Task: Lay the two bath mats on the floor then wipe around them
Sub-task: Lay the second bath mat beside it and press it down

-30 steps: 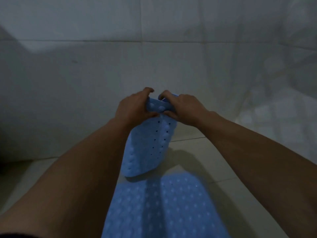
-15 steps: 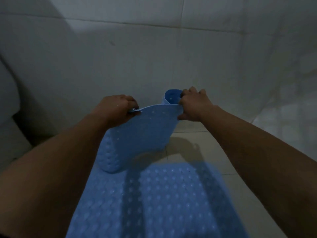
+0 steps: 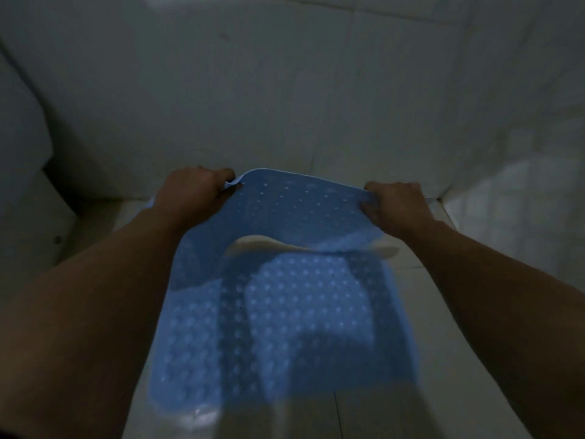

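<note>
The left hand (image 3: pixel 193 191) and right hand (image 3: pixel 395 202) are each pinching a far corner of the second mat (image 3: pixel 300 207) at mid-frame, spreading it to land flat beyond the first mat (image 3: pixel 285 327) on the floor (image 3: pixel 427 296).

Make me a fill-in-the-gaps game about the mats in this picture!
1. Both bath mats are the colour ____.
2. The left hand and right hand hold the far edge of the ____ mat.
3. The lower mat lies flat on the ____.
4. The number of hands touching the mat is ____.

Missing words: blue; upper; floor; two
</note>
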`<action>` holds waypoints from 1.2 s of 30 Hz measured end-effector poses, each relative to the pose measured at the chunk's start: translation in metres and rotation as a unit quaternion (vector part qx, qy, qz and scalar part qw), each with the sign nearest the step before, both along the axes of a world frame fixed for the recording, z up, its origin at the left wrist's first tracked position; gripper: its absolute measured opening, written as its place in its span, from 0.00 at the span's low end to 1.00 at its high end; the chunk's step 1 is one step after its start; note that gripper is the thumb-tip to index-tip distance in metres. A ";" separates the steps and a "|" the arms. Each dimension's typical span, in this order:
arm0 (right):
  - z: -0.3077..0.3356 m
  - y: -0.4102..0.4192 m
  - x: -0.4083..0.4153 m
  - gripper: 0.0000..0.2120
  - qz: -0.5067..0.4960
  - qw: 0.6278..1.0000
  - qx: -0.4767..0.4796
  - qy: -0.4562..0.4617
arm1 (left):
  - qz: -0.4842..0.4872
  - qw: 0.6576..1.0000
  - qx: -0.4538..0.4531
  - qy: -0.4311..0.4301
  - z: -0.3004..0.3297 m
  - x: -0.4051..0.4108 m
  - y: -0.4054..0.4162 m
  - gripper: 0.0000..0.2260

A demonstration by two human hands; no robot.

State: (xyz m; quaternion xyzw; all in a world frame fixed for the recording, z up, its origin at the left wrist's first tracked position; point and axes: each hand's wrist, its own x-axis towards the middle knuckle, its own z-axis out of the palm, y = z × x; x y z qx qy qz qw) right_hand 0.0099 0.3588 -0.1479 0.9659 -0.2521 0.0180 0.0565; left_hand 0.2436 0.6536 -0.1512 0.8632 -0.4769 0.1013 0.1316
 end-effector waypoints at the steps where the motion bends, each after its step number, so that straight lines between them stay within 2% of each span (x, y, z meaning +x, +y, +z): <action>1: 0.004 0.000 -0.012 0.11 -0.006 1.000 0.010 0.029 | 0.001 1.000 0.006 0.007 0.004 0.000 0.007 0.23; 3: 0.005 -0.005 -0.035 0.14 -0.010 0.992 0.053 0.113 | -0.004 1.000 0.019 0.012 0.005 -0.005 0.020 0.22; 4: 0.002 -0.007 -0.041 0.16 -0.013 0.987 0.096 0.126 | -0.005 1.000 0.020 0.005 0.000 -0.008 0.027 0.20; 6: -0.010 -0.006 -0.044 0.17 -0.005 0.985 0.157 0.078 | 0.007 1.000 0.019 -0.010 -0.009 -0.011 0.043 0.18; 10: -0.025 0.007 -0.074 0.06 0.029 0.982 0.187 -0.013 | 0.055 0.998 0.006 0.001 -0.010 -0.046 0.062 0.23; 15: 0.049 0.006 -0.117 0.13 0.003 0.975 0.209 -0.072 | 0.085 0.996 0.005 0.027 0.066 -0.104 0.071 0.22; 18: 0.095 0.014 -0.134 0.15 0.015 0.976 0.214 -0.025 | 0.095 0.995 0.013 0.030 0.110 -0.136 0.083 0.24; 22: 0.113 0.032 -0.157 0.17 0.013 0.974 0.216 0.071 | 0.110 0.991 0.067 0.042 0.127 -0.167 0.095 0.23; 25: 0.104 0.046 -0.180 0.19 -0.020 0.970 0.218 0.108 | 0.135 0.980 0.097 0.109 0.111 -0.188 0.102 0.29; 27: 0.079 0.050 -0.195 0.19 -0.052 0.962 0.237 0.127 | 0.113 0.978 0.114 0.133 0.082 -0.196 0.103 0.31; 28: 0.062 0.054 -0.199 0.20 -0.091 0.942 0.281 0.159 | 0.103 0.971 0.138 0.167 0.061 -0.198 0.107 0.31; 30: 0.037 0.052 -0.209 0.25 -0.180 0.873 0.385 0.241 | 0.113 0.946 0.192 0.234 0.022 -0.199 0.114 0.33; 32: 0.022 0.052 -0.207 0.32 -0.238 0.807 0.445 0.309 | 0.156 0.908 0.233 0.312 -0.004 -0.196 0.121 0.34; 34: -0.002 0.052 -0.203 0.39 -0.246 0.775 0.435 0.387 | 0.163 0.844 0.277 0.428 -0.032 -0.192 0.122 0.32; 35: -0.014 0.062 -0.207 0.39 -0.241 0.772 0.412 0.421 | 0.159 0.815 0.324 0.454 -0.051 -0.197 0.124 0.31; 36: -0.029 0.068 -0.211 0.37 -0.227 0.779 0.382 0.442 | 0.150 0.798 0.383 0.441 -0.071 -0.204 0.127 0.31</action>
